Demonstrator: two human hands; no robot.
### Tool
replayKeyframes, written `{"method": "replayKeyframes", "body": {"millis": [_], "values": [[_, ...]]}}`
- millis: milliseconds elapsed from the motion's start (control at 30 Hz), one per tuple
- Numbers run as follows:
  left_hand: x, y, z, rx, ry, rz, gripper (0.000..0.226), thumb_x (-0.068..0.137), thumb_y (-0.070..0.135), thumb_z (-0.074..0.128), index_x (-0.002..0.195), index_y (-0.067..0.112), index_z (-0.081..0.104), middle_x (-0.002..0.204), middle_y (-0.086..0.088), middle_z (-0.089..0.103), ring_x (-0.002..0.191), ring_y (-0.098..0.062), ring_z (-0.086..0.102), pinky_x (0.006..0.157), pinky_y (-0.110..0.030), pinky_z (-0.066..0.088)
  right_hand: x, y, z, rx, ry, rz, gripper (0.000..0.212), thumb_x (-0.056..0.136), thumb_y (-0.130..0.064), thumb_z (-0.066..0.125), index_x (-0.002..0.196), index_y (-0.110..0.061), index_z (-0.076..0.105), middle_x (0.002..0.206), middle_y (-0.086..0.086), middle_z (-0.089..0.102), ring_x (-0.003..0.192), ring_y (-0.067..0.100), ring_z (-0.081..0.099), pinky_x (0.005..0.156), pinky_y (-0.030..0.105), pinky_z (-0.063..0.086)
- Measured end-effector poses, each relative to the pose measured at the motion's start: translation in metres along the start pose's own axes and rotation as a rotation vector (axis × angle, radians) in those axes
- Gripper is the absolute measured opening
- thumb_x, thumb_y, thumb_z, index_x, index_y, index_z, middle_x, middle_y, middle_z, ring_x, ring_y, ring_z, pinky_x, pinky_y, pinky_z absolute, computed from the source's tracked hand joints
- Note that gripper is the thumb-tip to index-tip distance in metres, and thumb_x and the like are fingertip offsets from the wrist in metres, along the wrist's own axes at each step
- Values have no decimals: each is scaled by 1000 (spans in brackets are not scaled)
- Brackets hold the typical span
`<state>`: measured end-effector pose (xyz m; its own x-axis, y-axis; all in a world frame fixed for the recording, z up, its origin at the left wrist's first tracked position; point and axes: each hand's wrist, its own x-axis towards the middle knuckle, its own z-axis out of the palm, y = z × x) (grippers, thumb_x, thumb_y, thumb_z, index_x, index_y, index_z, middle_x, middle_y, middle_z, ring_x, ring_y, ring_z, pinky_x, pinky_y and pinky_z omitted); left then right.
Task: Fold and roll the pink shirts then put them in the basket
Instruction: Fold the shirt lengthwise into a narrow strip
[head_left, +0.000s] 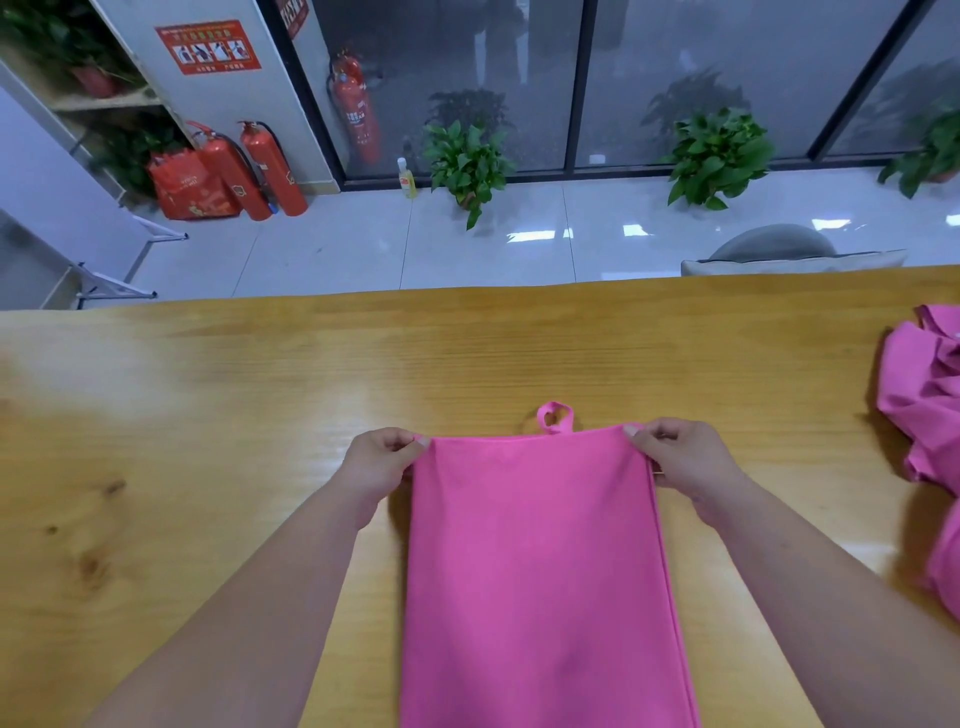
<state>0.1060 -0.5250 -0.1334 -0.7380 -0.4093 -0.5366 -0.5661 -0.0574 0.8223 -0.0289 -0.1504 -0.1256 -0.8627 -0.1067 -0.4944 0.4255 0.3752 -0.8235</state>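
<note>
- Left grip (382, 462) and right grip (680, 462) each pinch one far corner of the folded pink shirt (540, 571).
- Shirt's long axis runs from the grips back toward the body, along the bench (208, 415).
- Both grips equally near; the roll probably starts at the pinched edge.

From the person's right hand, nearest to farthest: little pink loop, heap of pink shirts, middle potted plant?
1. Pink loop, atop the folded shirt, just left of the right hand.
2. Heap of pink shirts, far right on the table.
3. Middle potted plant, on the floor beyond.
</note>
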Motion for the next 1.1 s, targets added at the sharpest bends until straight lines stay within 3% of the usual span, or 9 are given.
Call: {"method": "replayKeyframes", "body": {"millis": [167, 267, 467, 567, 700, 800, 900, 1000, 1100], "values": [[-23, 12, -28, -291, -236, 29, 15, 94, 23, 73, 87, 10, 67, 79, -3, 64, 73, -16, 60, 73, -31, 53, -35, -13, -19, 207, -101, -124, 16, 100, -24, 70, 103, -11, 79, 81, 0, 72, 70, 7, 61, 65, 26, 52], [-20, 6, -19, -73, -98, 26, 19, 92, 23, 81, 92, 6, 74, 89, -10, 71, 83, -21, 64, 79, -37, 57, -32, -2, -12, 76, -37, -85, 14, 99, -27, 74, 96, -16, 82, 80, 1, 72, 72, 14, 58, 69, 38, 50], [-8, 1, -1, -56, 145, 42, 18, 91, 28, 84, 91, 11, 79, 87, -6, 75, 74, -18, 64, 68, -37, 57, -11, 4, -4, 58, 62, -97, 14, 100, -30, 73, 99, -18, 81, 91, 10, 78, 77, 18, 63, 72, 43, 55], [5, 0, 5, -11, 187, 44, 15, 88, 29, 86, 87, 15, 81, 91, -4, 78, 74, -15, 65, 67, -35, 54, 5, 11, -1, -2, 115, -91, 14, 99, -35, 73, 97, -24, 81, 91, -6, 80, 88, 19, 72, 83, 48, 59], [10, -11, 24, 99, 330, 85, 11, 91, 28, 83, 86, 18, 78, 85, 5, 76, 80, -10, 69, 75, -29, 51, 18, 23, 11, -177, 209, -127, 15, 100, -38, 69, 94, -29, 80, 89, -11, 79, 94, 17, 74, 82, 40, 57], [6, -16, 44, 316, 502, 185, 11, 99, 29, 70, 105, 20, 71, 105, 5, 67, 97, -17, 67, 86, -33, 53, 12, 26, 29, -412, 357, -147, 19, 104, -32, 62, 111, -23, 77, 102, 3, 77, 101, 31, 71, 84, 38, 53], [-10, -31, 67, 674, 528, 518, 28, 102, 31, 57, 127, 19, 63, 130, -5, 54, 119, -27, 55, 101, -43, 49, -10, 42, 58, -656, 541, -342, 38, 107, -30, 52, 138, -12, 63, 134, 16, 62, 123, 40, 56, 107, 49, 45], [-43, -70, 98, 1036, 207, 722, 50, 106, 42, 44, 149, 20, 53, 159, -9, 45, 150, -31, 38, 120, -51, 37, -49, 73, 104, -932, 221, -556, 60, 109, -47, 36, 163, -19, 37, 170, 10, 31, 158, 31, 26, 127, 51, 25], [-57, -98, 96, 1244, 15, 714, 70, 106, 58, 41, 168, 32, 21, 177, -2, 9, 163, -25, 2, 129, -54, 18, -62, 94, 111, -1169, -37, -683, 67, 108, -63, 30, 168, -38, 14, 177, -2, -1, 163, 24, -3, 130, 54, 15]]}}
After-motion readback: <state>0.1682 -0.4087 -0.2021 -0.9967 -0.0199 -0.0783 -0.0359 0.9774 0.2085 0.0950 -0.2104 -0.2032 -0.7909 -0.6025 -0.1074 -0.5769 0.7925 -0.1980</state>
